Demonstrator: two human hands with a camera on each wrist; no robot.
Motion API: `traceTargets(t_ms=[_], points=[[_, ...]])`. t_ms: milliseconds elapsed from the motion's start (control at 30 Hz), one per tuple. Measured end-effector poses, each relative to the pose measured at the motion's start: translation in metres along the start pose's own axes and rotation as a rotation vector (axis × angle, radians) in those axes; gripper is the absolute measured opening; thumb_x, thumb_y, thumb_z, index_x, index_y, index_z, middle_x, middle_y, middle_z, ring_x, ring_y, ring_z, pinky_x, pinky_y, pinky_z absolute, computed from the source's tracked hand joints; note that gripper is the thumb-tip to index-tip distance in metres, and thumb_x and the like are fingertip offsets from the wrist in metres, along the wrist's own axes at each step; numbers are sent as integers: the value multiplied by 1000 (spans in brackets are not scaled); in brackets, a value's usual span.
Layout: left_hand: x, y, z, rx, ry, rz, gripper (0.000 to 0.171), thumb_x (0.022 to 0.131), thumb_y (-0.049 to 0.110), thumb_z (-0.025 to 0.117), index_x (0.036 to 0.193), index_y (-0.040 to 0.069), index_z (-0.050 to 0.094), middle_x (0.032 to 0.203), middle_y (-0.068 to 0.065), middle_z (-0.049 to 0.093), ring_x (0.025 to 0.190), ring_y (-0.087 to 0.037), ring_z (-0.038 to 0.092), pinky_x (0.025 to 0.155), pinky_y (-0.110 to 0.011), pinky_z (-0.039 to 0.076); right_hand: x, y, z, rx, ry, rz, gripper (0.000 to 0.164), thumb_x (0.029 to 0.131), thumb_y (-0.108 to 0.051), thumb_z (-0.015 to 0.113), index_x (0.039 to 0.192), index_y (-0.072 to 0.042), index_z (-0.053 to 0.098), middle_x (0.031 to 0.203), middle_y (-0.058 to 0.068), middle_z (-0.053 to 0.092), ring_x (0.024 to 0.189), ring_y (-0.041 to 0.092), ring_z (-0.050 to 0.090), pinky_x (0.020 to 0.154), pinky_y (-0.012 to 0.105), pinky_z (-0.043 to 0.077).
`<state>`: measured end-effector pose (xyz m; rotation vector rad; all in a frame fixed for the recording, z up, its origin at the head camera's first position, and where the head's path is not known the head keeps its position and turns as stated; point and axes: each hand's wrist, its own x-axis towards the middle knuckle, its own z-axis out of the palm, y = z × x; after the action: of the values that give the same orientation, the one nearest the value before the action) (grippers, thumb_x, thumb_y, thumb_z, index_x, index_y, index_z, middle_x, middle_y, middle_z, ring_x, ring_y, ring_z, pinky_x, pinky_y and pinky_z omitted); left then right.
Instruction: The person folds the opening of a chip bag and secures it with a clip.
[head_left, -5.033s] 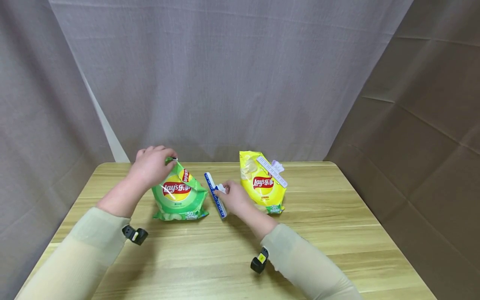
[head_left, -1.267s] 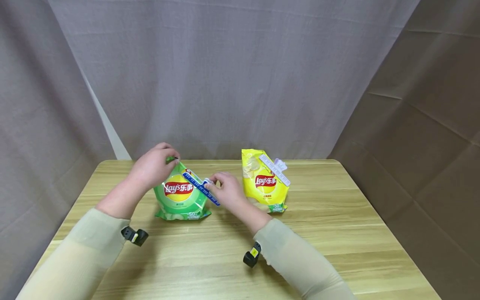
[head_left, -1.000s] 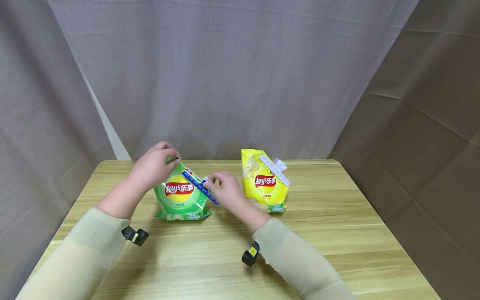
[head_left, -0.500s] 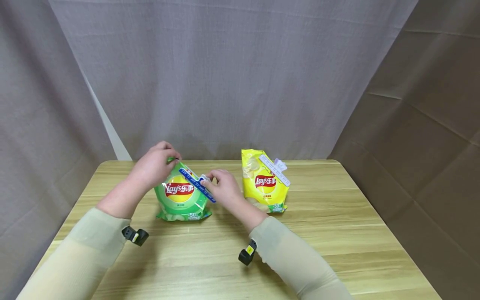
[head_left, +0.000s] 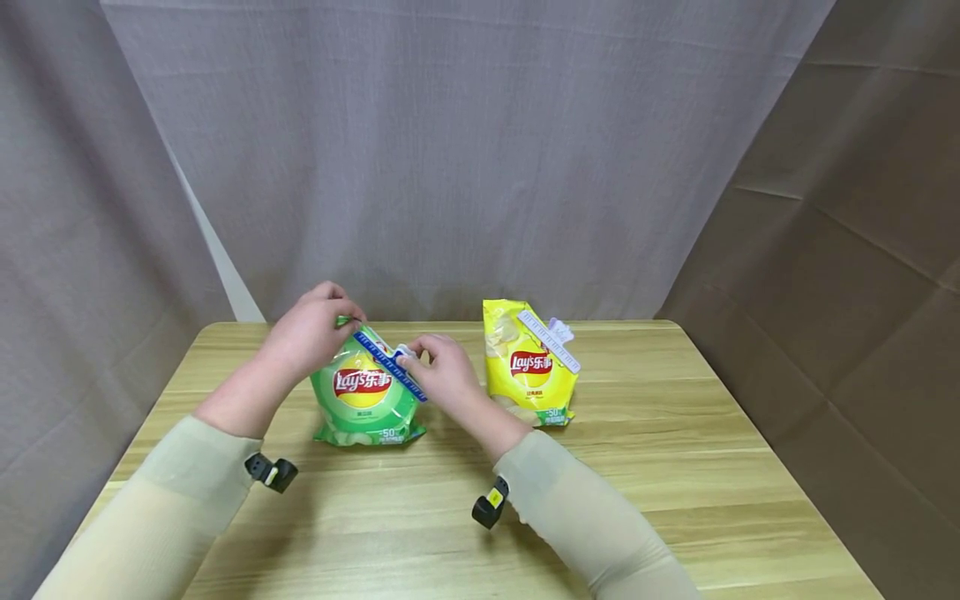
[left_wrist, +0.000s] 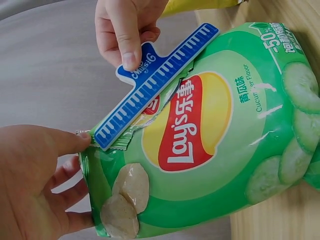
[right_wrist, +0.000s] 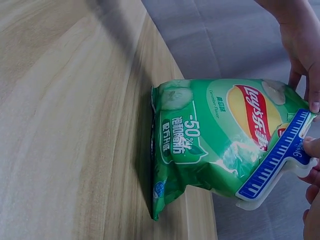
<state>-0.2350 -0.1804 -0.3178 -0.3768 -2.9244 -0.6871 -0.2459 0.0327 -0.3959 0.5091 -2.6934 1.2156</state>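
A green bag of chips stands on the table, its top right corner folded down. My left hand pinches the bag's top corner between thumb and fingers. With thumb and fingers, my right hand grips the handle of a blue bag clip printed with piano keys. The clip's long bar lies slantwise along the folded edge of the green bag, and its upper end comes close to my left thumb. In the right wrist view the clip straddles the bag's edge, with one bar in front and a pale one behind.
A yellow bag of chips stands to the right, with a white bag clip across its slanted top corner. The wooden table ends at a grey curtain behind the bags. A brown cloth hangs at the right.
My right hand has lifted the blue clip off the table and brought it leftward and up onto the green bag's folded corner. My left hand still pinches the bag's top.
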Motion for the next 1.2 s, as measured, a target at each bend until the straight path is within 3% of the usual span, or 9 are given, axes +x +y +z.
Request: traceTargets(t_ms=[267, 500, 733, 1200], points=[[0, 0, 0, 0, 24, 16, 19, 98, 17, 62, 111, 10, 73, 127, -14, 49, 115, -35, 50, 94, -56, 46, 3, -3, 2, -19, 21, -42, 15, 93, -33, 70, 95, -18, 70, 90, -6, 62, 82, 15, 54, 71, 28, 45], [0, 2, 0, -6, 13, -2, 19, 99, 17, 60, 112, 10, 72, 130, -15, 48, 118, -37, 49, 96, -58, 45, 4, -6, 4, -18, 38, -62, 16, 92, -31, 71, 95, -15, 71, 89, -4, 62, 85, 25, 58, 71, 29, 44], [0, 3, 0, -20, 11, -13, 19, 99, 19, 59, 111, 10, 72, 131, -14, 48, 118, -38, 49, 95, -59, 45, 5, -10, 7, -15, 70, -82, 15, 92, -31, 72, 93, -16, 71, 90, -5, 64, 79, 13, 52, 70, 27, 45], [-1, 7, 0, -29, -1, -8, 19, 99, 18, 58, 110, 10, 71, 129, -14, 49, 116, -37, 49, 94, -57, 46, 4, -14, 9, -34, 105, -81, 19, 92, -35, 71, 98, -17, 71, 95, -6, 66, 83, 12, 53, 75, 29, 45]])
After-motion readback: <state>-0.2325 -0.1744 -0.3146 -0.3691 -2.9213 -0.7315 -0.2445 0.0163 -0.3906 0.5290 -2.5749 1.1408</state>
